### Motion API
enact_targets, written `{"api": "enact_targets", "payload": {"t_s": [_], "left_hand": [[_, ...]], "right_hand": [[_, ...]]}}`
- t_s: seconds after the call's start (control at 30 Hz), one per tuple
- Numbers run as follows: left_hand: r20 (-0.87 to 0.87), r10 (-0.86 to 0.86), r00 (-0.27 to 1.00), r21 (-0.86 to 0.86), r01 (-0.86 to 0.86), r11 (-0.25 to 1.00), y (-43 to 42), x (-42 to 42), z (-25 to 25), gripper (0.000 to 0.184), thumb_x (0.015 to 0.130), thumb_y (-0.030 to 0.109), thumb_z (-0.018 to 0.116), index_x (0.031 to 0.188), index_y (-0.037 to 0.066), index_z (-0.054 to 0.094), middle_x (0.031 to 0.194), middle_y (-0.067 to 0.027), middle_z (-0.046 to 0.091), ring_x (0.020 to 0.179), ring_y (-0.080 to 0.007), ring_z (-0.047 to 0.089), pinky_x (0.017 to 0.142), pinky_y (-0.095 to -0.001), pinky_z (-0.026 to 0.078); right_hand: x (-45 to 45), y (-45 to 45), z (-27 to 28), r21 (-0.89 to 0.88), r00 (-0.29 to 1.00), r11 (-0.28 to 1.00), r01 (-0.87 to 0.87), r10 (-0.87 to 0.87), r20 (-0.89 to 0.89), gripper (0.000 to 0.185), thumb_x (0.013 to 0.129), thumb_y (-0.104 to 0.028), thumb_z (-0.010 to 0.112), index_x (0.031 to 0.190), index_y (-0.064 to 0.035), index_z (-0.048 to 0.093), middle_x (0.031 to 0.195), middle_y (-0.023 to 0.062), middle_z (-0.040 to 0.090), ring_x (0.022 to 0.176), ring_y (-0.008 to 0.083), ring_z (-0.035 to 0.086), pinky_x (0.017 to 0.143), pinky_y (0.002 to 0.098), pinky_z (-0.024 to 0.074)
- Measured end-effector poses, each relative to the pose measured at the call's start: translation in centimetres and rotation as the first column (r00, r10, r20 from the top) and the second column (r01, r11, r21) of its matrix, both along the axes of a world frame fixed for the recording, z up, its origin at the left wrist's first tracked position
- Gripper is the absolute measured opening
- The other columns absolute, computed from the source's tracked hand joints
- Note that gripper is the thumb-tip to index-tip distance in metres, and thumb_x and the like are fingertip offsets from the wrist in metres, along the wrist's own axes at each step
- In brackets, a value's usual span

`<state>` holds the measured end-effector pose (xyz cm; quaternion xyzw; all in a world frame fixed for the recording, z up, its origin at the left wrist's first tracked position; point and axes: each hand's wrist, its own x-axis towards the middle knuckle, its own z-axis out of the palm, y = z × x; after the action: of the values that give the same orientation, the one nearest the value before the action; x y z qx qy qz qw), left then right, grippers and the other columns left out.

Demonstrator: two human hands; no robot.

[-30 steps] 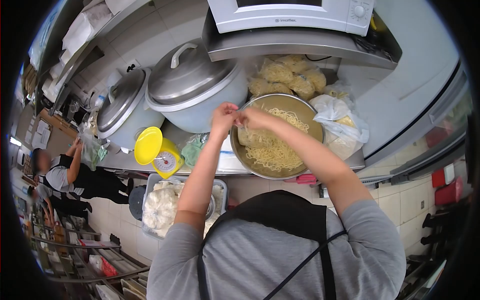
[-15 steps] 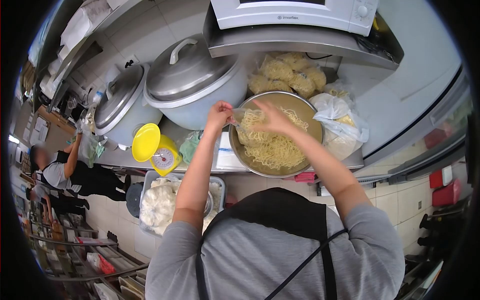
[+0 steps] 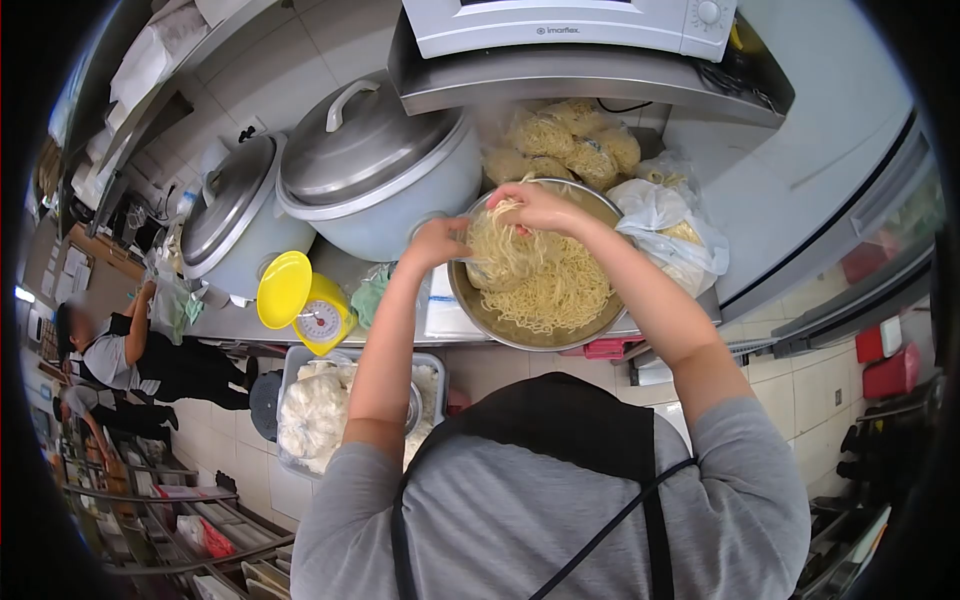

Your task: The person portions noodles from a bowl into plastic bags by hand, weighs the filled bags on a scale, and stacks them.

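Steel bowl (image 3: 474,313): it stands before the person, and I take every place from it.
Noodle heap (image 3: 560,300): loose inside the bowl, mostly toward its near and right side.
Right hand (image 3: 535,207): above the bowl's far part, its fingers closed around noodle strands (image 3: 506,213).
Strand direction: they hang long from these fingers, down into the bowl; the heap lies below, toward the person.
Clear plastic bag (image 3: 488,268): inside the bowl's left part, with noodles showing through.
Left hand (image 3: 437,243): at the bowl's left rim, fingers bent beside the bag; whether they pinch it, I cannot tell.
Nearer hand: the right to the heap, the left to the bag's outer side.
Yellow scale (image 3: 322,318): left of the bowl.
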<state>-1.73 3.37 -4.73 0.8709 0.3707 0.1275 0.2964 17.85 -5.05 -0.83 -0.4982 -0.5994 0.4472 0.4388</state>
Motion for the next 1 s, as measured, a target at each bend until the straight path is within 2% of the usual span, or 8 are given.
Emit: {"api": "enact_targets", "payload": {"t_s": [0.03,0.2,0.27,0.53,0.67,0.77,0.9,1.0], "left_hand": [[0.078,-0.012,0.997,-0.013,0.013,1.0,-0.2,0.4,0.2,0.034,0.061,0.022,0.069,0.091,0.006,0.065,0.078,-0.0108,0.064,0.069,-0.0205,0.06,0.065,-0.0306,0.046],[0.298,0.153,0.942,-0.321,-0.052,0.946,-2.0,4.1,-0.9,0.028,0.061,0.021,0.069,0.082,0.003,0.065,0.066,-0.0074,0.062,0.054,-0.0159,0.056,0.054,-0.0297,0.046],[0.327,0.156,0.932,-0.254,-0.073,0.965,-1.5,4.5,-3.0,0.027,0.061,0.018,0.068,0.082,0.002,0.064,0.064,-0.008,0.061,0.053,-0.0163,0.056,0.054,-0.0302,0.045],[0.217,0.121,0.969,0.123,-0.15,0.981,-1.8,3.1,-4.8,0.022,0.057,0.009,0.064,0.077,0.0,0.064,0.062,-0.0182,0.059,0.056,-0.0252,0.059,0.056,-0.0316,0.046],[0.197,0.17,0.965,0.098,-0.192,0.976,-0.5,1.8,-4.7,0.023,0.057,0.009,0.064,0.078,0.001,0.065,0.06,-0.0159,0.059,0.054,-0.0225,0.058,0.056,-0.0318,0.046],[0.279,0.253,0.926,-0.076,-0.241,0.968,0.6,1.3,-2.7,0.027,0.058,0.01,0.069,0.083,0.002,0.065,0.063,-0.0103,0.061,0.052,-0.0161,0.056,0.054,-0.0293,0.047],[0.451,0.264,0.853,-0.337,-0.112,0.935,0.0,0.9,-0.7,0.036,0.064,0.01,0.073,0.096,-0.001,0.06,0.069,-0.0021,0.059,0.056,-0.0088,0.053,0.051,-0.0207,0.042],[0.369,0.254,0.894,-0.35,-0.12,0.929,-0.9,1.2,0.2,0.037,0.064,0.009,0.072,0.097,0.0,0.059,0.067,-0.0035,0.058,0.054,-0.008,0.051,0.05,-0.0188,0.041]], "right_hand": [[-0.4,0.3,-0.1,-0.013,0.974,0.997,-0.073,0.074,0.214,0.027,0.074,-0.009,0.059,0.099,-0.0045,0.051,0.073,0.0023,0.053,0.052,0.0096,0.047,0.05,0.0225,0.0388],[-1.4,1.2,1.4,0.211,0.933,0.961,-0.18,0.098,0.347,0.019,0.071,-0.011,0.062,0.087,-0.0029,0.059,0.074,0.0058,0.06,0.058,0.0127,0.054,0.056,0.0266,0.0435],[-0.9,1.8,2.1,0.32,0.853,0.945,-0.068,-0.111,0.51,0.017,0.068,-0.011,0.063,0.082,-0.0013,0.062,0.076,0.0092,0.063,0.068,0.0169,0.058,0.065,0.0291,0.0453],[2.1,-2.7,11.7,0.373,0.854,0.909,0.185,-0.337,0.397,0.018,0.069,-0.013,0.063,0.084,-0.0032,0.064,0.075,0.0081,0.063,0.072,0.0163,0.059,0.068,0.0291,0.0451],[3.2,-4.1,13.2,0.287,0.878,0.925,0.25,-0.341,0.335,0.017,0.071,-0.015,0.062,0.084,-0.0045,0.064,0.075,0.0047,0.063,0.072,0.0115,0.057,0.068,0.0281,0.0444],[3.4,-3.5,8.7,0.186,0.891,0.972,0.144,-0.209,0.403,0.018,0.072,-0.016,0.061,0.086,-0.0044,0.063,0.079,0.0062,0.062,0.075,0.0131,0.057,0.072,0.0281,0.0436],[1.7,-4.0,2.3,-0.066,0.558,0.992,-0.104,0.113,0.822,0.041,0.068,-0.029,0.068,0.105,-0.016,0.057,0.106,0.0174,0.055,0.098,0.0281,0.052,0.082,0.0374,0.0419],[-0.8,-4.4,-0.3,0.016,0.61,1.0,0.005,-0.016,0.792,0.059,0.064,-0.035,0.07,0.118,-0.0262,0.047,0.122,0.0237,0.04,0.106,0.0348,0.046,0.085,0.0412,0.0401]]}}
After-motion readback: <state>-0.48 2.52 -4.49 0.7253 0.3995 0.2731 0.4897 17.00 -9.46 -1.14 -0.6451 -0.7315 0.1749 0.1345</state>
